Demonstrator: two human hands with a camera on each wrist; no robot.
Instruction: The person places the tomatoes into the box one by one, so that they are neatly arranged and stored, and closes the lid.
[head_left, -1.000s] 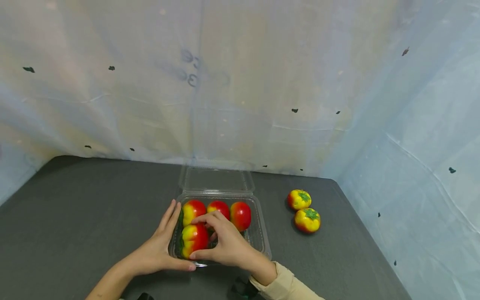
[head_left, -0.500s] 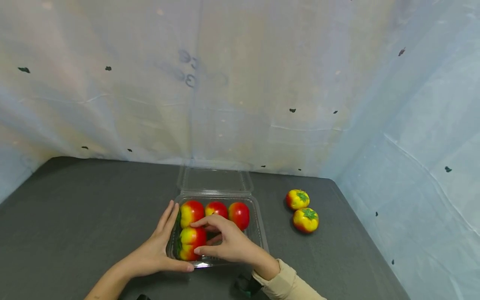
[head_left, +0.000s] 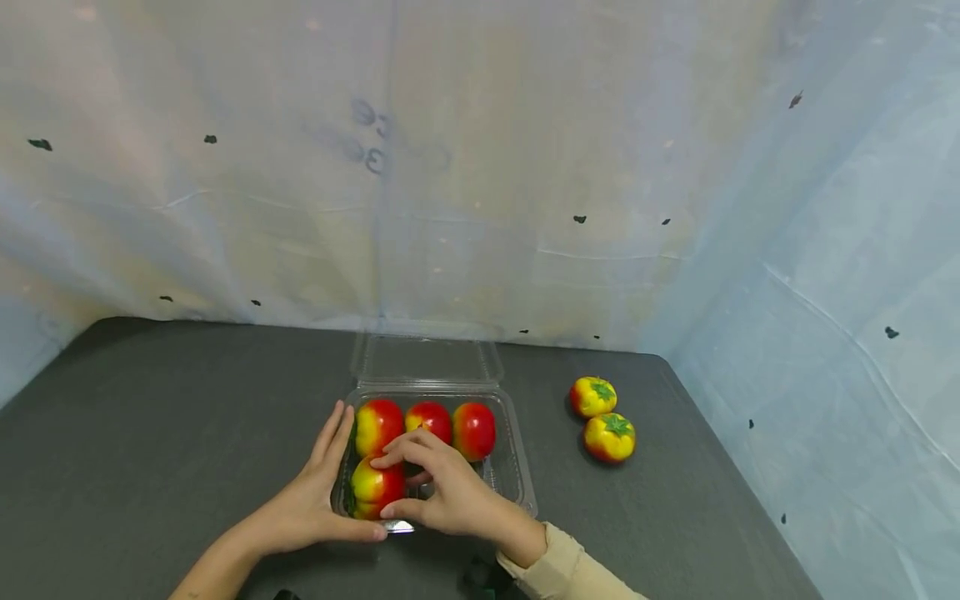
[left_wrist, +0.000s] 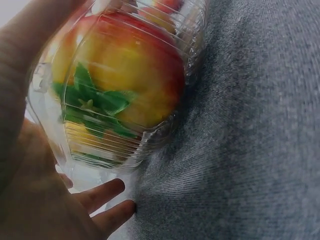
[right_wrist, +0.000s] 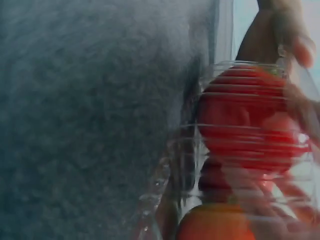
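Observation:
In the head view, a clear plastic clamshell box (head_left: 517, 467) lies on the dark table with its lid (head_left: 427, 360) laid back. Several red-and-yellow fruits with green leafy tops are inside. My left hand (head_left: 311, 504) spans the box's near left corner, long fingers straight along the left wall, thumb along the front edge. My right hand (head_left: 450, 492) reaches into the box and grips the near left fruit (head_left: 367, 487) between thumb and fingers. That fruit lies on its side, green top to the left. Behind it sit a left fruit (head_left: 378, 427), a middle fruit (head_left: 429, 419) and a right fruit (head_left: 474, 432).
Two more of these fruits, a rear one (head_left: 593, 397) and a front one (head_left: 610, 438), stand close together on the table right of the box, green tops up. Pale plastic sheeting (head_left: 480, 167) hangs behind the table and along its right side.
The gripped fruit has shifted slightly left and turned a little in my right hand. My left hand stays against the box. The head view has drifted slightly.

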